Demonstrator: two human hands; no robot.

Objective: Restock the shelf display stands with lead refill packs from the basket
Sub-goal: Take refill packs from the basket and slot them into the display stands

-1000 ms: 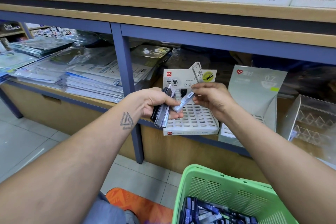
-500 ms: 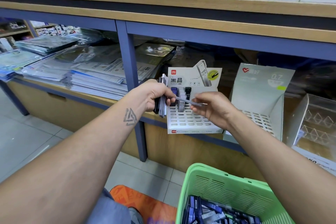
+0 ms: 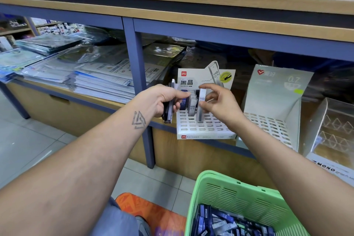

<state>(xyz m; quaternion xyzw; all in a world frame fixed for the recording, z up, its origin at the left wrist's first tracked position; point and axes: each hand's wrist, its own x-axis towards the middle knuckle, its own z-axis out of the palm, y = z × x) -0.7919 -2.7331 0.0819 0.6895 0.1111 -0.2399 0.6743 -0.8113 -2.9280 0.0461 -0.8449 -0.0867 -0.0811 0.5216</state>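
A white slotted display stand [image 3: 206, 130] sits on the shelf edge in front of me. My right hand [image 3: 220, 104] pinches one clear HB lead refill pack [image 3: 201, 105] upright, its lower end at the stand's slots. A few packs [image 3: 192, 105] stand in the back rows beside it. My left hand [image 3: 162, 99] grips a bundle of several dark refill packs [image 3: 169, 110] just left of the stand. The green basket [image 3: 239, 195] at bottom right holds several more packs [image 3: 220, 224].
A second white stand [image 3: 272, 120] marked 0.7 stands to the right, then a clear acrylic holder [image 3: 333, 126]. Stacks of wrapped paper goods [image 3: 86, 80] fill the shelf to the left. A blue shelf post [image 3: 139, 90] rises beside my left hand.
My right hand took one pack from beside the left hand's bundle, turned it upright and lowered it onto the stand's slots. Another pack now stands in the back row.
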